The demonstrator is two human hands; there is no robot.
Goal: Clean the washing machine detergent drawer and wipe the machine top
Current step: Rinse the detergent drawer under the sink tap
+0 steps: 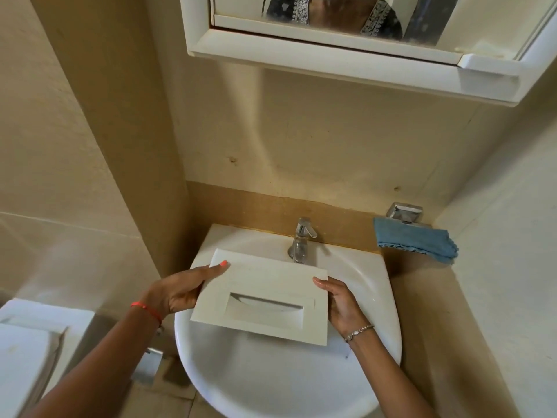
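The white detergent drawer (265, 294) is held over the white washbasin (376, 285), its front panel with the recessed handle facing up toward me. My left hand (180, 291) grips its left edge, thumb on top. My right hand (337, 300) grips its right edge. The drawer's far end sits just below the chrome tap (301, 239). The drawer's compartments are hidden beneath the panel. No water is seen running.
A blue cloth (416, 242) hangs on a chrome holder (405, 212) on the wall right of the basin. A white mirror cabinet (346, 52) juts out overhead. A toilet cistern (33, 342) stands at the lower left. Tiled walls close in on both sides.
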